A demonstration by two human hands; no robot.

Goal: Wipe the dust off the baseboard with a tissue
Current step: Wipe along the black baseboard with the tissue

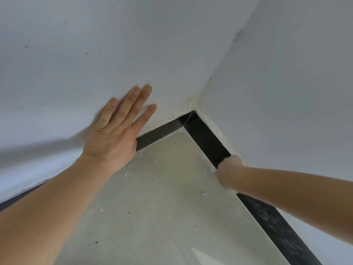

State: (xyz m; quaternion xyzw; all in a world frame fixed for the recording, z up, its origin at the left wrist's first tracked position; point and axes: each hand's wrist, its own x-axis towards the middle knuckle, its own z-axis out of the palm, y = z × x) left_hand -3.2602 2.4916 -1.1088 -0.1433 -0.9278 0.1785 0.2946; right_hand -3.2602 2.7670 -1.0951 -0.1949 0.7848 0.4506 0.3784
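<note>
A black baseboard (206, 138) runs along two white walls and meets in the room corner. Its stretch lower right (277, 226) is speckled with grey dust, and a thin cobweb hangs in the corner (188, 118). My right hand (229, 173) is motion-blurred and bunched like a fist against the right-hand baseboard. A whitish fringe of tissue (234, 158) shows at its edge, with the rest hidden under the hand. My left hand (118, 131) lies flat on the left wall, fingers straight, just above the left baseboard run (158, 133).
The grey concrete floor (162, 197) carries specks of grit and small crumbs of debris. The white walls (133, 44) have a few dark marks. Rough plaster edges sit along the top of the baseboard near the corner.
</note>
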